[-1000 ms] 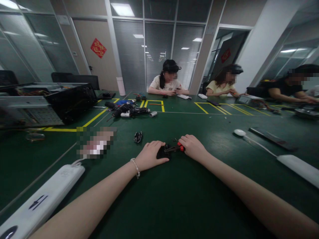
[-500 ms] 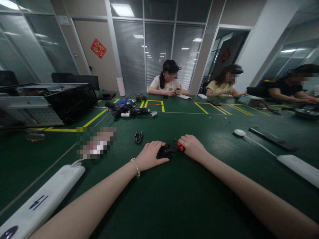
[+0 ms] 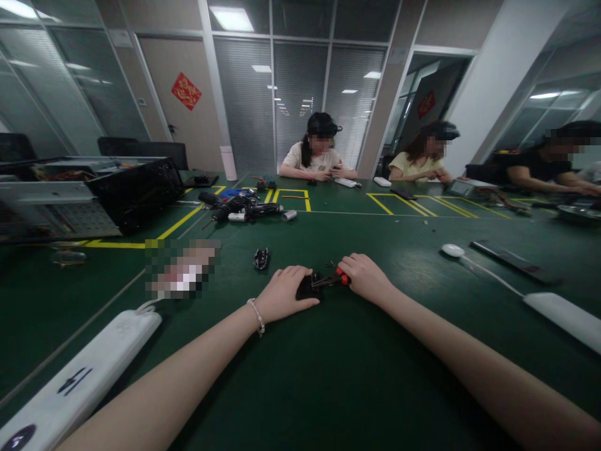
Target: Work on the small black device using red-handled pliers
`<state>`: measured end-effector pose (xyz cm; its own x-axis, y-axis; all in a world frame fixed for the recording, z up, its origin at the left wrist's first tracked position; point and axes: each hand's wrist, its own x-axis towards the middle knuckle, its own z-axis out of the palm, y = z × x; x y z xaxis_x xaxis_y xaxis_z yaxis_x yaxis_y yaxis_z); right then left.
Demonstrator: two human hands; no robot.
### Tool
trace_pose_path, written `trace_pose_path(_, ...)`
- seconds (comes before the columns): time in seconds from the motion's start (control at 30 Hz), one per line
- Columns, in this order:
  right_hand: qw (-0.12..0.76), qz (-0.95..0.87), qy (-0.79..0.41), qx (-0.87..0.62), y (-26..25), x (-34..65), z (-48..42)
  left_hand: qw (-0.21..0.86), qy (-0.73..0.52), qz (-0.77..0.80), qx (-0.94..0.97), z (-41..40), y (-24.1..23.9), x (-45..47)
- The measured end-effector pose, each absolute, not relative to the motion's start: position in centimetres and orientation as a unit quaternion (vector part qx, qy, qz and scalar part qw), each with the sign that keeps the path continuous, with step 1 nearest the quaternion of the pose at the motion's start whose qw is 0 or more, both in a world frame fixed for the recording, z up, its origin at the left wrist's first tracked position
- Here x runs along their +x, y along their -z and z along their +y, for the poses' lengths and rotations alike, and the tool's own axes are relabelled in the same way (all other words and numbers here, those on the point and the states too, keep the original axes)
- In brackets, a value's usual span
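Note:
My left hand (image 3: 284,292), a beaded bracelet on its wrist, grips a small black part (image 3: 306,288) against the green table (image 3: 300,376). Its fingers curl over the far side and the thumb lies along the near side. Red-handled pliers (image 3: 335,279) are held in my right hand (image 3: 364,274), their dark jaws pointing left and touching the black part. Whether the jaws pinch anything is too small to tell. Just beyond the pliers lie some tiny dark bits (image 3: 330,264). A small black piece with metal parts (image 3: 261,258) rests to the left of my left hand.
A white power bank-like device (image 3: 89,369) with a cable lies at left, another white device (image 3: 561,313) at right. Farther off are a tangle of black cables and tools (image 3: 239,207), an open computer case (image 3: 136,194) and a dark flat bar (image 3: 511,260). Several people sit across the table.
The jaws of the pliers have shifted very slightly at the black part. Both my hands stay in nearly the same place.

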<state>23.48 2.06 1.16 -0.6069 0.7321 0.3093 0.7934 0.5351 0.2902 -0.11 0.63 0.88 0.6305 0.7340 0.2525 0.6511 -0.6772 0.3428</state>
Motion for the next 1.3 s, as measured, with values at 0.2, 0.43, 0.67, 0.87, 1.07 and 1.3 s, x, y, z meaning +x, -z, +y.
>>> trace_pose_path(0.2,0.078,-0.874,0.2,-0.437,-1.27,23.45,1.99,0.117,-0.186,0.389,0.895,0.63,-0.93,-0.11)
trace_pose_path(0.43,0.082,-0.871,0.201,-0.44,-1.37,23.27,1.78,0.126,-0.179,0.391,0.894,0.6,-1.15,-0.11)
trace_pose_path(0.67,0.084,-0.87,0.201,-0.443,-1.15,23.29,1.91,0.122,-0.179,0.394,0.893,0.7,-1.02,-0.1)
trace_pose_path(0.87,0.08,-0.871,0.207,-0.439,-1.24,23.3,1.94,0.117,-0.182,0.39,0.895,0.68,-1.03,-0.14)
trace_pose_path(1.07,0.074,-0.872,0.211,-0.435,-1.17,23.34,2.05,0.11,-0.184,0.387,0.897,0.64,-0.88,-0.11)
trace_pose_path(1.3,0.078,-0.87,0.211,-0.438,-1.32,23.26,1.86,0.113,-0.19,0.387,0.895,0.66,-0.85,-0.09)
